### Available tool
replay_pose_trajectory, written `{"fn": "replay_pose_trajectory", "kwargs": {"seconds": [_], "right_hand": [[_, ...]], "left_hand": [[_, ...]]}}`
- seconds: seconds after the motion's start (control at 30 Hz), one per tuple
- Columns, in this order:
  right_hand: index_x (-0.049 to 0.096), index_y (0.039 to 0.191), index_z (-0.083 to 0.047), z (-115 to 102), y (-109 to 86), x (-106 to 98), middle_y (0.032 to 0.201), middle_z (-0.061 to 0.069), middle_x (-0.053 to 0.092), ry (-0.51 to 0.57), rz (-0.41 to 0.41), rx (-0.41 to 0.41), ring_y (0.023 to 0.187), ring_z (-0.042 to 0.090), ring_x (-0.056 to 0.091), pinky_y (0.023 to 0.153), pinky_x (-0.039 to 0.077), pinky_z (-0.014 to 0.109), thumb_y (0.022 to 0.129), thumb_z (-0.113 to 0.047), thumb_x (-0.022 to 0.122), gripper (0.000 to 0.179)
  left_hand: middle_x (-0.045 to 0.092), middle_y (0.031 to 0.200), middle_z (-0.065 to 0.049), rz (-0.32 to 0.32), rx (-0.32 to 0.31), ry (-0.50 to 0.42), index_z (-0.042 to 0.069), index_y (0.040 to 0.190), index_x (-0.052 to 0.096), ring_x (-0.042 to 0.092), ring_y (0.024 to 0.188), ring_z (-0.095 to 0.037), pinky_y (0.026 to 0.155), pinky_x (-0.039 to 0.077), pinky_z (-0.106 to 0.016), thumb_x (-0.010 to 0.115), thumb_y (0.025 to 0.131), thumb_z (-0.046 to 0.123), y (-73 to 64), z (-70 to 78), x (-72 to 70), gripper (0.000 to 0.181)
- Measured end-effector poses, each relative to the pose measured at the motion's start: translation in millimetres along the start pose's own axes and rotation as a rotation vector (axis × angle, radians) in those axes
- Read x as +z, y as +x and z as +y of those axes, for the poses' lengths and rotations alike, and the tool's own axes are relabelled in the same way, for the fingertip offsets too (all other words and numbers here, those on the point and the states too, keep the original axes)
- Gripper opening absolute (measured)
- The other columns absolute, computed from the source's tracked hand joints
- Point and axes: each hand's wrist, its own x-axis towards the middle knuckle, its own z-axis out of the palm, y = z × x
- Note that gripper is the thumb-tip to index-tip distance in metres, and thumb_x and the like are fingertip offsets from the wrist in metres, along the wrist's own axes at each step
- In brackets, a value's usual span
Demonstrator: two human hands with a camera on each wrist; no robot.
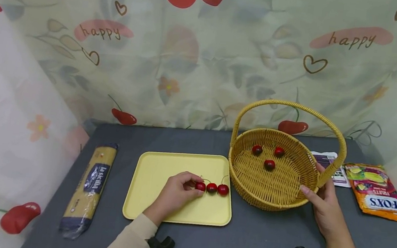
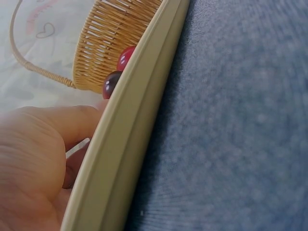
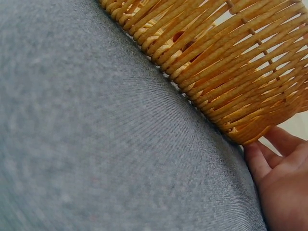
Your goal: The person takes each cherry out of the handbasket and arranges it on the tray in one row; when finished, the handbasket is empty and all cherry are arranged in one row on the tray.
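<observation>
My left hand (image 1: 179, 192) pinches the leftmost cherry (image 1: 200, 186) between thumb and fingers, low over the pale yellow tray (image 1: 156, 168). Two more dark red cherries, a middle one (image 1: 211, 188) and a right one (image 1: 223, 190), sit in line beside it near the tray's right side. The left wrist view shows that hand (image 2: 38, 159) partly hidden behind the tray's edge. My right hand (image 1: 329, 212) grips the right side of the wicker basket (image 1: 275, 191), thumb over the rim and fingers outside. Three cherries (image 1: 269, 165) lie apart in the basket.
A pasta packet (image 1: 90, 185) lies left of the tray. Right of the basket are an orange Fox's candy bag (image 1: 379, 194) and a white and purple packet (image 1: 340, 176), partly covered. The basket's tall handle (image 1: 294, 104) arches over it, and a printed curtain (image 1: 206, 59) hangs behind.
</observation>
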Motion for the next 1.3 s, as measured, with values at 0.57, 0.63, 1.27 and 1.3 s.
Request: {"fn": "replay_pose_trajectory", "kwargs": {"seconds": [0.57,0.63,1.27,1.3], "right_hand": [[0.014,0.176,-0.028,-0.2,2.3,-1.3,0.172,0.020,0.017,-0.005,-0.008,-0.017,0.151,0.028,0.029,0.107,0.038,0.018,0.111,-0.001,0.057,0.082],[0.015,0.176,-0.028,-0.3,2.9,-0.9,0.171,0.021,0.018,-0.008,-0.006,-0.021,0.150,0.028,0.030,0.105,0.039,0.017,0.111,-0.001,0.057,0.082],[0.014,0.176,-0.029,-1.0,0.0,0.8,0.171,0.020,0.017,-0.019,0.006,0.004,0.151,0.026,0.030,0.107,0.037,0.017,0.111,-0.003,0.058,0.082],[0.014,0.176,-0.029,-1.2,0.3,1.0,0.171,0.020,0.017,-0.018,0.006,0.004,0.151,0.027,0.029,0.108,0.037,0.017,0.111,-0.003,0.058,0.082]], "left_hand": [[0.073,0.118,-0.004,0.078,-0.066,-0.203,0.013,0.127,0.078,0.067,0.100,-0.027,0.080,0.059,-0.035,0.070,0.109,0.042,0.7,0.8,-4.7,0.035],[0.073,0.122,-0.008,0.086,-0.069,-0.271,0.010,0.129,0.077,0.067,0.102,-0.031,0.079,0.059,-0.034,0.062,0.112,0.045,1.4,2.3,-6.5,0.041],[0.073,0.127,-0.018,-0.039,0.073,-0.457,0.000,0.143,0.065,0.065,0.111,-0.046,0.087,0.058,-0.043,0.039,0.120,0.044,7.6,56.0,2.5,0.057],[0.073,0.127,-0.018,-0.050,0.083,-0.459,-0.001,0.144,0.065,0.065,0.111,-0.045,0.087,0.058,-0.042,0.039,0.120,0.045,9.7,60.7,5.0,0.058]]}}
